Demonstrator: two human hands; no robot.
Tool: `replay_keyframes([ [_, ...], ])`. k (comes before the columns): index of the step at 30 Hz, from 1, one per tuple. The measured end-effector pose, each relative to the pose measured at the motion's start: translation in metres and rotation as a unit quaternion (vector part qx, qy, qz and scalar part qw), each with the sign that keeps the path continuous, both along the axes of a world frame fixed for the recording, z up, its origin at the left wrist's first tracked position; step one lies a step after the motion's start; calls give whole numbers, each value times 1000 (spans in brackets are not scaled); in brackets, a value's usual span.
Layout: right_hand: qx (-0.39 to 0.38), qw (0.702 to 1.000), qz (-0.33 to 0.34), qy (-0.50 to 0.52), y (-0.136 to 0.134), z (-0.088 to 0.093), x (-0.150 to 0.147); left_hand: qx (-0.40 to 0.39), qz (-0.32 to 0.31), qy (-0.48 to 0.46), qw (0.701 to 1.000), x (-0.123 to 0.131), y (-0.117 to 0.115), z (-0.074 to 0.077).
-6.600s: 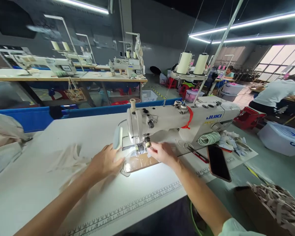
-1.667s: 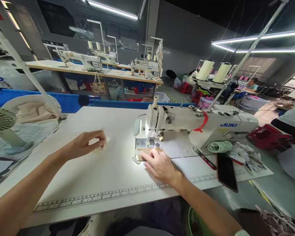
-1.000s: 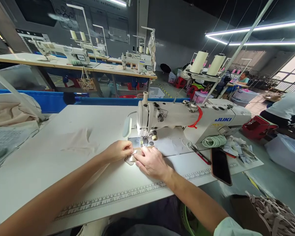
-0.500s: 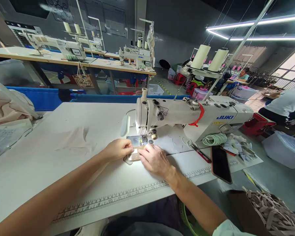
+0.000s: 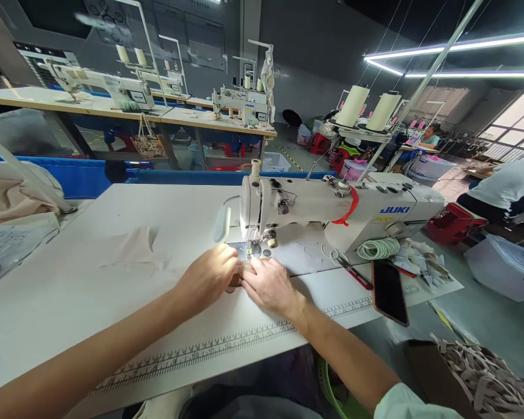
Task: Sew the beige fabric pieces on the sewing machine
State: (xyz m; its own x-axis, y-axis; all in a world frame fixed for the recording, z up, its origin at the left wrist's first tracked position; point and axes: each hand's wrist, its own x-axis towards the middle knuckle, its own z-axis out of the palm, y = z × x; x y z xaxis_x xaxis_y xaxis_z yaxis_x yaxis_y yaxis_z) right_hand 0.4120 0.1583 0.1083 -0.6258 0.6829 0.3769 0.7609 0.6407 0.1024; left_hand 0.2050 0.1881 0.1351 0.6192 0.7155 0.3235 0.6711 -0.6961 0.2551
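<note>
My left hand (image 5: 210, 272) is closed, its fingertips pinching a small beige fabric piece (image 5: 236, 281) just in front of the needle area of a white sewing machine (image 5: 305, 201). From the other side my right hand (image 5: 271, 285) grips the same piece, fingers bent and pressed close together. Most of the fabric is hidden under the fingers. Behind the fingertips lies the metal needle plate (image 5: 240, 250), lit by the machine's lamp. A thin, pale fabric piece (image 5: 135, 249) lies flat on the table to the left of my hands.
Right of the machine's needle end lie red-handled thread snips (image 5: 353, 272), a coil of pale green cord (image 5: 379, 248), a phone (image 5: 389, 292) and fabric scraps (image 5: 423, 262). A ruler strip (image 5: 244, 339) runs along the table's front edge. A box of fabric strips (image 5: 489, 372) stands lower right.
My left hand has rolled over the fabric and moved slightly closer to my right hand, covering more of it. The right hand stays nearly in place. The view has shifted slightly.
</note>
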Motion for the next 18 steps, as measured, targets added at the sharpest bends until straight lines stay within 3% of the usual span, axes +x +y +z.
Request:
replay_keyframes([
  [3, -9, 1000, -7, -2, 0, 1, -2, 39, -55, 27, 997, -1, -21, -11],
  [7, -1, 1000, -18, -1, -1, 0, -4, 96, -64, 18, 993, -6, -33, -29],
  [13, -14, 999, -26, 13, -2, 2, -4, 178, -84, 40, 980, -8, -24, -35],
  [18, -48, 987, -128, 84, 8, 12, 9, 196, -99, 62, 974, -3, -5, -32],
])
